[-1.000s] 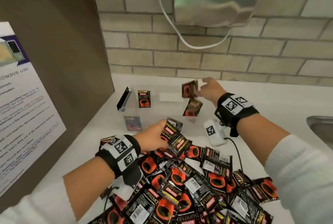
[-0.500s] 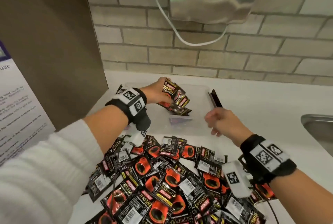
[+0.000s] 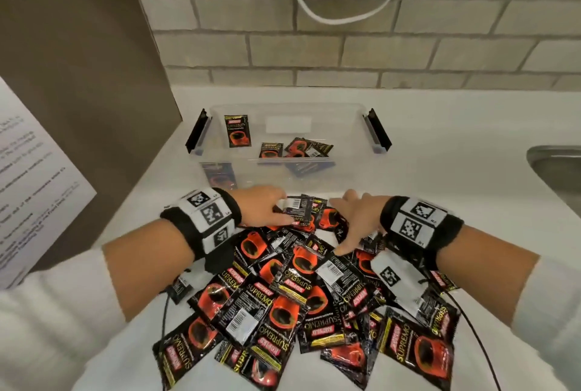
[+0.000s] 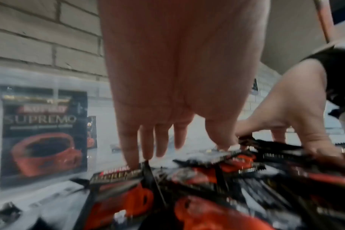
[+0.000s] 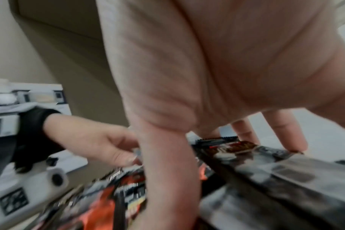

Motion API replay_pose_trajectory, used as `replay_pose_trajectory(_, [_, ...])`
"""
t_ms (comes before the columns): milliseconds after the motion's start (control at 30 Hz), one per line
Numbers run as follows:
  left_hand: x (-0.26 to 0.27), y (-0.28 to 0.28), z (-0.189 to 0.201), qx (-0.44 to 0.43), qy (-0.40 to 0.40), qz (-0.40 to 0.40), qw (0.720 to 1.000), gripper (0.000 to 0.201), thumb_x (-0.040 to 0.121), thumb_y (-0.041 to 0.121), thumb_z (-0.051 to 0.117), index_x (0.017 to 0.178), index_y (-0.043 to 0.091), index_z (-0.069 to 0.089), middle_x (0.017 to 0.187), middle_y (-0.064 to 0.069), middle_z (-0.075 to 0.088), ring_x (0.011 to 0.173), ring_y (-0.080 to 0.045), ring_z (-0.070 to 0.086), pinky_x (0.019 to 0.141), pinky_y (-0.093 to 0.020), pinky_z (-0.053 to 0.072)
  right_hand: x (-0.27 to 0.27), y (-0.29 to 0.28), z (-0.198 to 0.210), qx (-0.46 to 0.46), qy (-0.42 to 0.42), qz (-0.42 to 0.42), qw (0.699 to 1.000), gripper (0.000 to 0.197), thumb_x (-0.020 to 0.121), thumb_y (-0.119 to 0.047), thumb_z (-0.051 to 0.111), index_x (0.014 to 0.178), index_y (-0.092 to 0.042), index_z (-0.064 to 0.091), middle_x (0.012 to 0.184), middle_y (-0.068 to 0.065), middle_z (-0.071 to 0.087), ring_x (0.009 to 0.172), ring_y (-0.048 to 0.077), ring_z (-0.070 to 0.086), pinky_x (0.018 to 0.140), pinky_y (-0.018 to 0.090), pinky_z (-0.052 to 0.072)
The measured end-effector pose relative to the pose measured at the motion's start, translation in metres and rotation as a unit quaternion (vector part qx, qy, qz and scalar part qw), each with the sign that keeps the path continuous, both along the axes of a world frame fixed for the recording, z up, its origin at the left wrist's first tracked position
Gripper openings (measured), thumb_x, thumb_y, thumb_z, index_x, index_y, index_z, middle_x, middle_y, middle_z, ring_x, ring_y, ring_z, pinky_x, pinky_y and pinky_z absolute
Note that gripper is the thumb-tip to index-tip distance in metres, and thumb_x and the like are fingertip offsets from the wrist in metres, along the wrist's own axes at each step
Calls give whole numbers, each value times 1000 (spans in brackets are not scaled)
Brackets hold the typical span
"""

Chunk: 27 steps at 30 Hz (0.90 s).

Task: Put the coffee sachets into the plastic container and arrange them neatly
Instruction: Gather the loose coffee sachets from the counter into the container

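Reaching down onto the far edge of the heap of coffee sachets [image 3: 283, 290], my left hand [image 3: 267, 206] and right hand [image 3: 355, 217] sit side by side, fingers [image 4: 128, 149] extended and spread, tips touching the top packets; neither hand has closed around one that I can see. The heap lies on the white surface [image 3: 440, 170] beneath and behind my fingers. Just beyond my fingertips stands the clear plastic container [image 3: 352, 126], with a few sachets already inside it: one upright against its far-left wall, others loose near the middle.
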<state>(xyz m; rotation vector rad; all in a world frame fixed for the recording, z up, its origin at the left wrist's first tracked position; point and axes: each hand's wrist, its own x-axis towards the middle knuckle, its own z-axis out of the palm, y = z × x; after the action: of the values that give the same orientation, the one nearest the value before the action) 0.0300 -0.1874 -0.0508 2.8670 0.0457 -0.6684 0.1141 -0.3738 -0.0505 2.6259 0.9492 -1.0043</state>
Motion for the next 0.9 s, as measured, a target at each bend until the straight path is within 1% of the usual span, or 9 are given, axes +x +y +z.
replay_pose_trajectory(100, [12,-14,-13,-36,-50,7,998,62,91,38,55,144,16,30,144,-10,39,130,-25,38,109,-39,33,-5,-2,-7,6,-34,-1,999,107,68,-40,79,147,-21,10,146,10,20,135,33,21,107,47,34])
replay_pose_trajectory(200, [23,-27,-10,-21,-21,-34,999,82,84,32,66,148,15,17,153,-9,26,139,-25,27,114,-36,22,-4,-5,-6,29,-20,-40,999,96,65,-39,81,138,-17,23,134,11,43,122,29,39,98,40,41])
replay_pose_trajectory(333, [31,-39,-2,48,17,-61,997,94,80,34,71,149,11,12,157,-10,12,144,-25,10,115,-33,8,-5,-4,-4,67,3,-62,996,84,68,-34,81,136,-11,37,133,8,47,118,24,49,96,32,45])
replay_pose_trajectory(433, [33,-41,-6,64,21,-52,996,89,75,40,74,145,16,24,149,-11,23,137,-29,18,110,-39,21,-4,-4,-6,132,13,-79,988,64,72,-24,79,125,-7,48,113,6,58,99,19,55,84,28,48])
replay_pose_trajectory(500, [34,-38,-10,24,14,-34,999,85,69,37,79,138,19,33,142,-8,30,131,-27,24,105,-39,29,-2,-6,-5,155,8,-87,984,53,76,-18,75,122,-7,51,102,2,53,93,17,51,71,24,44])
replay_pose_trajectory(633, [27,-32,-17,-107,-32,28,993,79,69,20,81,131,14,32,127,-8,47,112,-21,45,86,-28,39,3,-15,14,207,-34,-78,975,39,82,-13,68,117,-11,53,99,-2,46,87,15,48,71,23,38])
replay_pose_trajectory(700, [23,-29,-18,-141,-51,45,988,80,69,17,81,131,13,30,122,-7,49,108,-21,49,81,-24,38,8,-18,36,264,-54,-82,960,31,82,-13,67,110,-12,53,84,-4,48,69,11,49,57,17,38])
replay_pose_trajectory(767, [18,-24,-14,-151,-81,47,984,80,70,17,81,133,13,32,129,-6,48,110,-18,48,84,-17,34,17,-14,60,336,-82,-91,934,24,81,-14,67,100,-13,53,77,-3,49,61,8,47,47,15,36])
replay_pose_trajectory(900, [10,-10,14,-164,-173,49,970,71,78,23,75,136,10,37,133,-3,48,120,-16,46,87,-13,31,44,10,91,483,-124,-169,850,29,79,-19,70,101,-16,52,83,0,53,76,19,53,55,23,42])
